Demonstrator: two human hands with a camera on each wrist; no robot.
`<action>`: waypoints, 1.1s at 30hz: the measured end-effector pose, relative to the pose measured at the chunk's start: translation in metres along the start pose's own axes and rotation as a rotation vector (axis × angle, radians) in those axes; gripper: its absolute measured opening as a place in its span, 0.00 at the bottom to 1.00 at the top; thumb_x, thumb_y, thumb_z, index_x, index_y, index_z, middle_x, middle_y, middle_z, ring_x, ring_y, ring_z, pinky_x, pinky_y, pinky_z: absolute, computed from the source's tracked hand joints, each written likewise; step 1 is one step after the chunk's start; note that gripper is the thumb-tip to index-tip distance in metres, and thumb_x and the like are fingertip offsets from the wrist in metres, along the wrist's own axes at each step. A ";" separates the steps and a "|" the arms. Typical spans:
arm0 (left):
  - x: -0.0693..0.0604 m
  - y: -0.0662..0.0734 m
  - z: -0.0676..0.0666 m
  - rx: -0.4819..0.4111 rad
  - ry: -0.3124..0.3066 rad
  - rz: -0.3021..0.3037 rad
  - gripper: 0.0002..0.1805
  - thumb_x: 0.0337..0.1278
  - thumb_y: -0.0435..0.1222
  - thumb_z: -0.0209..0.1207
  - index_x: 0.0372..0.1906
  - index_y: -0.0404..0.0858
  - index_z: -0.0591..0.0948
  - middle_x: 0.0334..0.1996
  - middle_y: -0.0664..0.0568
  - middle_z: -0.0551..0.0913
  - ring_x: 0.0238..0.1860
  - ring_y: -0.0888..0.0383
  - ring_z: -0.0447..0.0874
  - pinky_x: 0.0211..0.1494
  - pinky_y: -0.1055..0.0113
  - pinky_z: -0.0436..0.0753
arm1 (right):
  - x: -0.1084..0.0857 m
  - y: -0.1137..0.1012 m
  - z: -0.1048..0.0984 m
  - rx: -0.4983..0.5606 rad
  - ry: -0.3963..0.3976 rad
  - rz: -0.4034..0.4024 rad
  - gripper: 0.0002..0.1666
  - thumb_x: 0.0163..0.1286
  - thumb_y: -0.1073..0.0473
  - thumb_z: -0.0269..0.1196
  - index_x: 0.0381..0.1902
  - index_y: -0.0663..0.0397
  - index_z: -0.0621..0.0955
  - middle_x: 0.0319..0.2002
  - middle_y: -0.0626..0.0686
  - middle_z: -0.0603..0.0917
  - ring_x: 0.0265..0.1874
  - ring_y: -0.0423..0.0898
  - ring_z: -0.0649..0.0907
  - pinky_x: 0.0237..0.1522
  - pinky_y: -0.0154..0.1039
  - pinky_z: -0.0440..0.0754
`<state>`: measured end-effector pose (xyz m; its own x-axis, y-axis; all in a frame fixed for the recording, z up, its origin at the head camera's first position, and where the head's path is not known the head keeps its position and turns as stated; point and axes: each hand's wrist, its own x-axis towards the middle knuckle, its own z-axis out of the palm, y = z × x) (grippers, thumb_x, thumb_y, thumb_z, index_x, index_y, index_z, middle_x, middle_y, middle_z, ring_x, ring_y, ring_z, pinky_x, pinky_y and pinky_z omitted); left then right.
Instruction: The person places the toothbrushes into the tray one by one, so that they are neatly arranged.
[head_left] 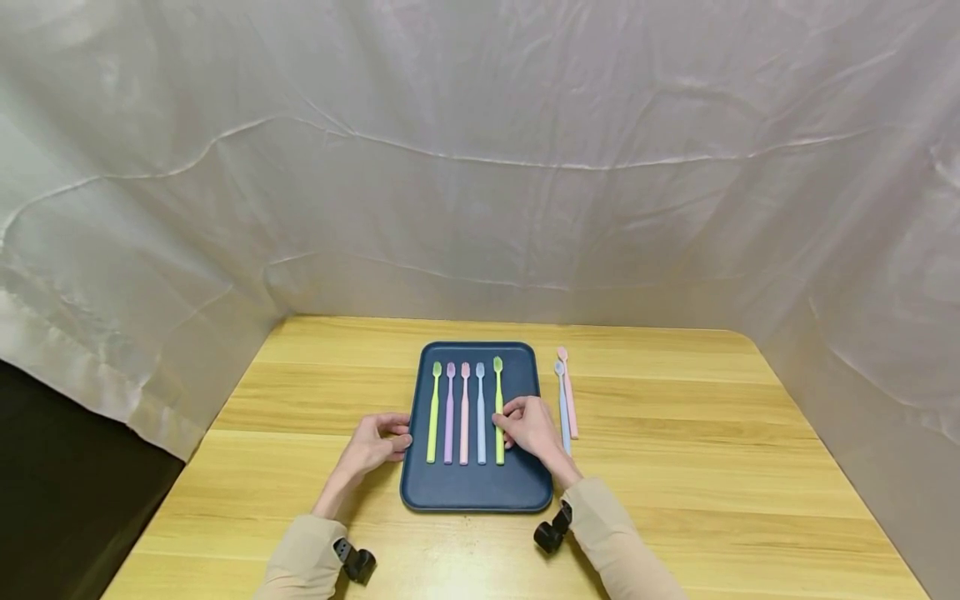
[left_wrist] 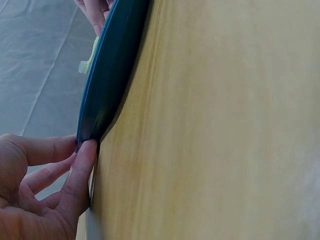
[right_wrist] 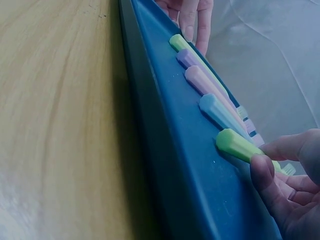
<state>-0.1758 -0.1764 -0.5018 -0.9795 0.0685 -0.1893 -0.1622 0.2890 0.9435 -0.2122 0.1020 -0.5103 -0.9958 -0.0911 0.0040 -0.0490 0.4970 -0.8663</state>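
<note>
A dark blue tray [head_left: 480, 493] lies on the table with several toothbrushes side by side, bristle heads at the far end. From left to right they are a yellow-green toothbrush [head_left: 432, 421], a purple one [head_left: 449, 421], a pink one [head_left: 464, 421], a light blue one [head_left: 481, 421] and a second yellow-green toothbrush [head_left: 498, 387]. My right hand [head_left: 531, 425] pinches that last one by its handle between thumb and finger, as the right wrist view also shows. At the tray's left side, my left hand [head_left: 375, 442] pinches the rim with thumb and fingertips.
On the wooden table [head_left: 675, 467], right of the tray, lie a pink toothbrush [head_left: 572, 408] and a light blue toothbrush [head_left: 562, 404], close together. Grey sheeting [head_left: 495, 208] hangs behind the table and along its sides. A dark area [head_left: 67, 483] shows at the lower left.
</note>
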 end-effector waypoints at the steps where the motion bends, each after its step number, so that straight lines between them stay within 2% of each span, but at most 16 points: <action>1: 0.000 0.000 0.000 0.001 0.001 -0.001 0.22 0.59 0.22 0.61 0.60 0.21 0.77 0.42 0.37 0.83 0.34 0.58 0.83 0.36 0.64 0.90 | 0.000 0.000 0.000 -0.007 0.001 0.001 0.10 0.66 0.62 0.68 0.37 0.66 0.83 0.16 0.51 0.83 0.11 0.39 0.80 0.17 0.35 0.84; 9: 0.000 0.000 0.001 0.003 0.003 -0.007 0.23 0.60 0.23 0.61 0.60 0.22 0.77 0.43 0.37 0.82 0.34 0.57 0.84 0.37 0.63 0.91 | 0.000 -0.002 0.002 -0.044 0.008 0.025 0.09 0.66 0.61 0.68 0.36 0.64 0.85 0.17 0.51 0.83 0.11 0.39 0.80 0.18 0.35 0.83; 17: 0.001 0.000 0.000 -0.011 -0.005 -0.004 0.22 0.60 0.22 0.60 0.60 0.21 0.76 0.42 0.37 0.82 0.34 0.58 0.84 0.38 0.62 0.91 | 0.000 -0.002 0.004 -0.070 0.034 0.005 0.07 0.65 0.61 0.69 0.33 0.62 0.85 0.16 0.51 0.84 0.10 0.39 0.79 0.16 0.34 0.81; 33: 0.000 0.001 -0.001 -0.012 -0.012 0.008 0.22 0.59 0.22 0.60 0.60 0.21 0.76 0.42 0.37 0.82 0.34 0.58 0.84 0.38 0.62 0.91 | -0.007 0.000 0.001 -0.053 0.034 -0.040 0.12 0.65 0.60 0.69 0.40 0.65 0.84 0.16 0.52 0.83 0.09 0.39 0.79 0.15 0.35 0.82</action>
<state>-0.1759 -0.1770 -0.5010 -0.9792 0.0821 -0.1854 -0.1563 0.2767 0.9481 -0.2051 0.1016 -0.5114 -0.9950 -0.0832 0.0561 -0.0923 0.5389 -0.8373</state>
